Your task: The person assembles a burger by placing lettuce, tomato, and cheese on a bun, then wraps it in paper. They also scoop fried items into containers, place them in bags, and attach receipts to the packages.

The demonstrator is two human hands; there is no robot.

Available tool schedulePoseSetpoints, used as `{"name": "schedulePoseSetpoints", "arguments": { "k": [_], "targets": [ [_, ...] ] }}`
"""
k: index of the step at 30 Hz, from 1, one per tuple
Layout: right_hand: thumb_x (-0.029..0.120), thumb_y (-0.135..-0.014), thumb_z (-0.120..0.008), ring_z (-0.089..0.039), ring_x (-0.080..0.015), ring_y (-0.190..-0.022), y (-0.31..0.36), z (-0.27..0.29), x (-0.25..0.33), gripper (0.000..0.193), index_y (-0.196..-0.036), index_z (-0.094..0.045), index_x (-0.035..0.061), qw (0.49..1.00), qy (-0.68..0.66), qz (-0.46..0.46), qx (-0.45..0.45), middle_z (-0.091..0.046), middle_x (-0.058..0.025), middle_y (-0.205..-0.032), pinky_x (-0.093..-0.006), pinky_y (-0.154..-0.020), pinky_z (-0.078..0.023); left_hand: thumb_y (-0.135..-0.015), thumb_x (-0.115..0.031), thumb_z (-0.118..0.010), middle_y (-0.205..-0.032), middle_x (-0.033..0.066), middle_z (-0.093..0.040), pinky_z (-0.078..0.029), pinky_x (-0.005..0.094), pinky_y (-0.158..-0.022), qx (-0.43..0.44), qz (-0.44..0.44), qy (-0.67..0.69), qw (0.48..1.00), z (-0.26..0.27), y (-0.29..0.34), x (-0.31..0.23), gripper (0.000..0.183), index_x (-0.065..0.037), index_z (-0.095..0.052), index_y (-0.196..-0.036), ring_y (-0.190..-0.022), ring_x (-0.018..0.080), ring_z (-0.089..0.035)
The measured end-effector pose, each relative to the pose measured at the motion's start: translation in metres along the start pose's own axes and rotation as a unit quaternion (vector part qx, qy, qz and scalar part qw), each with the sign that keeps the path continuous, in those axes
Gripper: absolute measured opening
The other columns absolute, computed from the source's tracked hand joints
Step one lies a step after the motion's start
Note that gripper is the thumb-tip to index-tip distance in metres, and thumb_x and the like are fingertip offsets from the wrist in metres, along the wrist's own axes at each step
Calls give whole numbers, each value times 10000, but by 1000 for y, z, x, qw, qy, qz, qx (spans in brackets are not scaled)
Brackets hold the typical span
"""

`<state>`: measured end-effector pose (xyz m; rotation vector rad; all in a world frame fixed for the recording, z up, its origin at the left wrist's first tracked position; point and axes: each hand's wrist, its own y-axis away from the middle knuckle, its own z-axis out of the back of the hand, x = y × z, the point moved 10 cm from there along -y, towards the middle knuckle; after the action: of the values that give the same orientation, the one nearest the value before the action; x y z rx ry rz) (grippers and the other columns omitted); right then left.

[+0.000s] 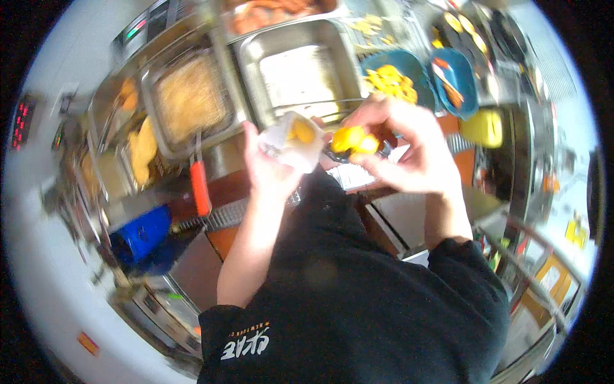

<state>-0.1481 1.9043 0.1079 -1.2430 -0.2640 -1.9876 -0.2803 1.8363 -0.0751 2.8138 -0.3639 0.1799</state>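
Observation:
My left hand (274, 173) is wrapped round a small white paper container (310, 155) with a few yellow pieces inside. Just to its right, the fingers of my right hand (419, 150) curl over bright yellow-orange food pieces (349, 139). A dark, shiny object (386, 139) lies under and beside those pieces; blur hides whether it is a small dish. Both hands are close together in front of my dark shirt, near the front edge of a deep steel pan (246, 70).
A fryer basket (192, 96) with a red handle (199, 189) is at the left. Blue bowls (470, 83) with yellow food and a utensil stand at the right, by a yellow container (484, 128). Orange-red food lies in the far tray (326, 5). A blue bucket (142, 235) is lower left.

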Motion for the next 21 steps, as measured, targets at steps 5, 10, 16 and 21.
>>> {"name": "schedulePoseSetpoints", "arguments": {
  "k": [5, 10, 16, 21],
  "targets": [
    [183, -848, -796, -691, -305, -780, -18, -142, 105, 355, -1171, -697, 72, 979, 125, 122, 108, -672, -110, -961, -387, -680, -566, -1038, -740, -356, -1307, 152, -705, -501, 482, -1069, 32, -163, -69, 984, 0, 123, -44, 818, -35, -667, -1313, -1216, 327, -652],
    [323, -837, -828, -701, -332, -862, 41, -281, 219, 541, -1306, -674, 101, 937, 171, 237, 191, -653, -97, -1005, -430, -733, -584, -1028, -769, -308, -1402, 217, -623, -452, 520, -1129, 75, -291, 24, 953, 38, 298, -60, 907, 2, -524, -1454, -1308, 375, -589],
    [150, -921, -767, -678, -217, -742, 120, -429, 323, 161, -1027, -762, 29, 931, -68, 296, 202, -650, -95, -787, -333, -661, -540, -1023, -729, -405, -1414, 200, -634, -409, 619, -1165, 141, -462, 55, 874, 103, 537, -46, 800, -51, -616, -1392, -1397, 385, -521],
    [218, -1054, -677, -519, -76, -675, 171, -592, 315, 352, -784, -671, -6, 913, -116, 172, 351, -594, -9, -701, -266, -610, -412, -979, -718, -527, -1496, 322, -526, -236, 711, -1233, 195, -597, 109, 771, 159, 733, -5, 886, 38, -565, -1439, -1503, 508, -342]
  ]
}}
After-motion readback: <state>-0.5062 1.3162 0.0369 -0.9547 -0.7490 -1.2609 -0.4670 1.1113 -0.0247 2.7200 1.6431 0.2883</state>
